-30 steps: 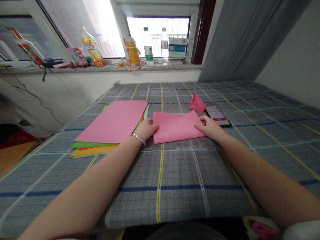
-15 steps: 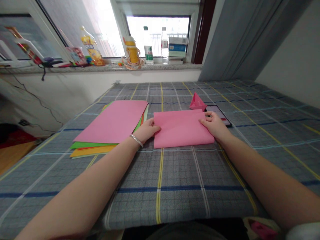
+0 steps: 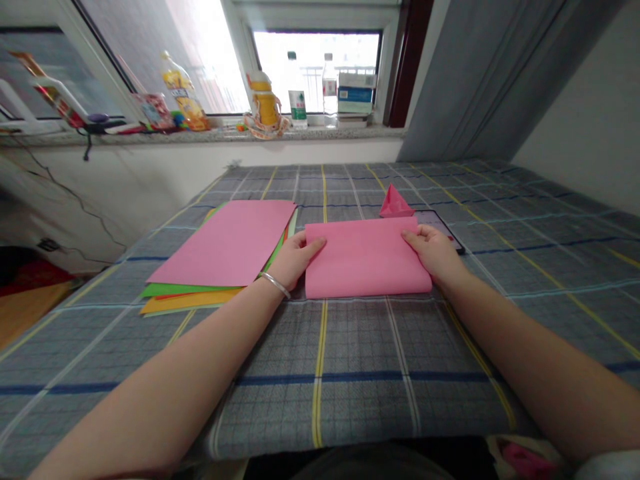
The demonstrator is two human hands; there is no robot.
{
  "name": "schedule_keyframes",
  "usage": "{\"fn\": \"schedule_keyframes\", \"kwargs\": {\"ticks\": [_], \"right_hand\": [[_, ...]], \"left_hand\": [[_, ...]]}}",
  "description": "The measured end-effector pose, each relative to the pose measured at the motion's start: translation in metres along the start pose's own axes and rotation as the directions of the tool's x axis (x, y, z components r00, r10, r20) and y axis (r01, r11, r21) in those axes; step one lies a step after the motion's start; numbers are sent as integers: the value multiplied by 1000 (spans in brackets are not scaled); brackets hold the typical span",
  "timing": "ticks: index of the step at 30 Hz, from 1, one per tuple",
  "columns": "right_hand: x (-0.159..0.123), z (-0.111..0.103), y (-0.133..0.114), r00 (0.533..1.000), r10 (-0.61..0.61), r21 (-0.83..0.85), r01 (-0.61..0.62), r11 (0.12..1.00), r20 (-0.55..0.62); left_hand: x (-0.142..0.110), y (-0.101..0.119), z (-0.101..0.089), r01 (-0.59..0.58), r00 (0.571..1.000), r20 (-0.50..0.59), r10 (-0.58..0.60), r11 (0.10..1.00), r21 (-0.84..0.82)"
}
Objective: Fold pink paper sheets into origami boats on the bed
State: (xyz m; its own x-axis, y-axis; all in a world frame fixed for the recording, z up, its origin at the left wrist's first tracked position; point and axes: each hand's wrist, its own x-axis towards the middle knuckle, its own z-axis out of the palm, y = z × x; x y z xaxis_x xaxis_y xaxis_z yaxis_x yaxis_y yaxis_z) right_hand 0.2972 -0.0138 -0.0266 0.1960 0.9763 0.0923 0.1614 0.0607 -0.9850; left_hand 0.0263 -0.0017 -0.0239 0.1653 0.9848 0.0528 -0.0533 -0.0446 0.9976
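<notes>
A sheet of pink paper (image 3: 365, 260) is doubled over, its rounded fold towards me and its edges at the far side. My left hand (image 3: 299, 257) pinches its far left corner, thumb on top and fingers behind. At the far right corner my right hand (image 3: 434, 252) grips the paper the same way. Just behind the sheet stands a small folded pink paper triangle (image 3: 395, 202). A phone (image 3: 440, 227) lies beyond my right hand, partly covered by it. To the left is a stack of coloured paper (image 3: 230, 240), pink on top with green and orange showing below.
A grey checked cloth (image 3: 360, 360) covers the table. Along the windowsill (image 3: 320, 135) stand a yellow drink bottle (image 3: 183, 93), a yellow cup (image 3: 265, 107), two clear bottles and a blue-and-white box (image 3: 355, 93). A grey curtain (image 3: 460, 73) hangs at the right.
Both hands have shifted slightly on the far corners, and the far edges of the folded paper now line up more evenly. The left thumb lies further up the sheet.
</notes>
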Motion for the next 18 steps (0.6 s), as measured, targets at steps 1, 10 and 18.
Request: {"fn": "schedule_keyframes", "kwargs": {"ticks": [1, 10, 18], "right_hand": [[0, 0, 0, 1000, 1, 16, -1, 1000, -2], [-1, 2, 0, 998, -61, 141, 58, 988, 14], [1, -1, 5, 991, -126, 71, 129, 989, -38]], "left_hand": [[-1, 1, 0, 12, 1000, -12, -12, 1000, -4], [-2, 5, 1, 33, 999, -31, -35, 998, -57], [-4, 4, 2, -99, 994, -50, 98, 995, -13]]}}
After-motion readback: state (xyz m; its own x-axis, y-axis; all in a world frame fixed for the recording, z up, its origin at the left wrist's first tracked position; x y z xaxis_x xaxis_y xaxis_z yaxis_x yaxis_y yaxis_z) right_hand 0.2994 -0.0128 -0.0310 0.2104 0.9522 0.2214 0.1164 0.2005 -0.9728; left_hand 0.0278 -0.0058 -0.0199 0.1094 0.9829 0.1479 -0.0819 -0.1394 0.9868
